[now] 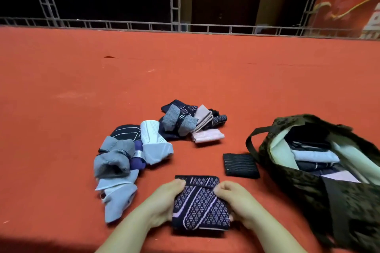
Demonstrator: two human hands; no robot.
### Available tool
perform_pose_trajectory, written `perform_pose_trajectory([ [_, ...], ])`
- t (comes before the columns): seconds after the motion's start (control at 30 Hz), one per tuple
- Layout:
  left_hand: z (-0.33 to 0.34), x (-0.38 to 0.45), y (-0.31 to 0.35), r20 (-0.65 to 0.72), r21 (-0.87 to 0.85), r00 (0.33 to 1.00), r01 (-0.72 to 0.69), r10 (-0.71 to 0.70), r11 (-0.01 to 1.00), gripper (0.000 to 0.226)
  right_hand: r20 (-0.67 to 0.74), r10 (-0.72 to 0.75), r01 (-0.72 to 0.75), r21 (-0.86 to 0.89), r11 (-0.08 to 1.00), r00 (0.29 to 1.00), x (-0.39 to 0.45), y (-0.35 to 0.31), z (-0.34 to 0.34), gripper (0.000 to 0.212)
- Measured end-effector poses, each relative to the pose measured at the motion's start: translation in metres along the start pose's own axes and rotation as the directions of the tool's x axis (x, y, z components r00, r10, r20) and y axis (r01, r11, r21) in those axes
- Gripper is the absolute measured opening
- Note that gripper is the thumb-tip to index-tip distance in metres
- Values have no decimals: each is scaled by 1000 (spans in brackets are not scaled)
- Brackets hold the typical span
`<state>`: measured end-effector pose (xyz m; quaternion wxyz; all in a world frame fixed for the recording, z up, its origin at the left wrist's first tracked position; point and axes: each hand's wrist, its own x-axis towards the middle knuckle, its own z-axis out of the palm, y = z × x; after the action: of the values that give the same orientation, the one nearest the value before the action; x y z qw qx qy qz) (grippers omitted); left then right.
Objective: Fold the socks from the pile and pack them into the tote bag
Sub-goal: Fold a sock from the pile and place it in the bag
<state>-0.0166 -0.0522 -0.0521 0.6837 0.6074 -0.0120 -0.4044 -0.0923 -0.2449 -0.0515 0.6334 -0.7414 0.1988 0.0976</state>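
A dark navy sock with a lilac diamond pattern point(200, 203) lies folded on the red surface near me. My left hand point(162, 203) grips its left edge and my right hand point(236, 203) grips its right edge, fingers curled round the fabric. A loose pile of socks point(144, 146), grey, pale blue, purple, pink and dark ones, spreads out beyond and to the left. A folded black sock point(240, 165) lies by itself beside the bag. The dark camouflage tote bag point(298, 187) stands open at the right, with several folded socks point(314, 156) stacked inside.
The red felt-covered surface point(185, 72) stretches far ahead and to the left. A metal rail point(185, 26) runs along its far edge, with dark shelving behind. A red sign point(345, 10) leans at the back right.
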Motion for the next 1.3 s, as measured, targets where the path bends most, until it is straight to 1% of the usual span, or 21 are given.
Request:
perform_pose_trajectory([
  [0.03,-2,-3,-6,4,45,999,36,-36,998,20,-7,15,-15,-36,999,1000,-1,6,2,11],
  [0.1,-3,-6,-6,-44,182,998,44,-37,982,18,-52,-5,-1,-113,994,999,3,10,4,13],
  [0.2,-3,-3,3,-135,446,989,9,57,895,16,-147,-123,76,-292,953,981,15,5,4,16],
  [0.33,-5,10,11,-221,587,960,-11,174,809,12,-236,-221,107,-416,903,946,32,-2,3,17],
  [0.4,-6,11,10,-228,676,942,-29,246,737,23,-276,-233,79,-473,877,932,42,-3,3,16],
  [0.47,-10,8,3,-167,793,912,-101,374,601,40,-294,-222,28,-544,838,930,49,-3,5,18],
  [0.53,-14,3,-5,-10,898,875,-205,484,388,51,-287,-233,9,-612,791,929,55,-1,4,20],
  [0.57,-15,0,-8,89,931,871,-245,483,269,56,-278,-250,19,-633,774,927,57,0,3,20],
  [0.6,-15,-2,-9,178,950,882,-271,436,159,58,-275,-269,35,-635,772,923,58,0,1,18],
  [0.67,-17,-5,-15,263,961,921,-277,286,8,61,-295,-315,92,-582,808,902,55,2,-1,14],
  [0.73,-20,-5,-21,271,963,938,-260,217,-78,81,-302,-487,271,-545,793,819,42,7,-2,20],
  [0.77,-22,-4,-23,270,962,940,-252,210,-110,89,-256,-594,381,-564,733,763,33,9,-2,28],
  [0.8,-23,-3,-25,270,960,939,-245,213,-135,94,-160,-667,465,-600,651,728,22,11,-1,38],
  [0.83,-25,-1,-26,271,958,936,-240,223,-157,96,-23,-678,510,-640,575,735,12,14,0,47],
  [0.9,-29,1,-27,275,955,930,-234,245,-183,100,241,-526,504,-741,443,816,-4,23,3,60],
  [0.93,-31,2,-27,288,950,923,-241,254,-198,101,302,-435,475,-798,372,848,-7,29,2,64],
  [1.0,-36,4,-28,319,940,905,-265,282,-215,96,314,-353,424,-857,294,881,-9,36,1,69],
  [1.07,-41,5,-27,347,935,885,-301,311,-187,83,286,-343,392,-872,293,895,-8,38,1,77],
  [1.13,-45,6,-28,370,929,858,-342,357,-143,75,268,-359,381,-875,297,894,-6,38,0,82],
  [1.23,-47,10,-33,388,920,808,-365,444,-140,79,239,-416,396,-850,346,877,-6,42,-1,84],
  [1.3,-48,12,-34,356,922,769,-381,530,-67,80,222,-501,441,-816,374,836,-4,46,-1,77],
])
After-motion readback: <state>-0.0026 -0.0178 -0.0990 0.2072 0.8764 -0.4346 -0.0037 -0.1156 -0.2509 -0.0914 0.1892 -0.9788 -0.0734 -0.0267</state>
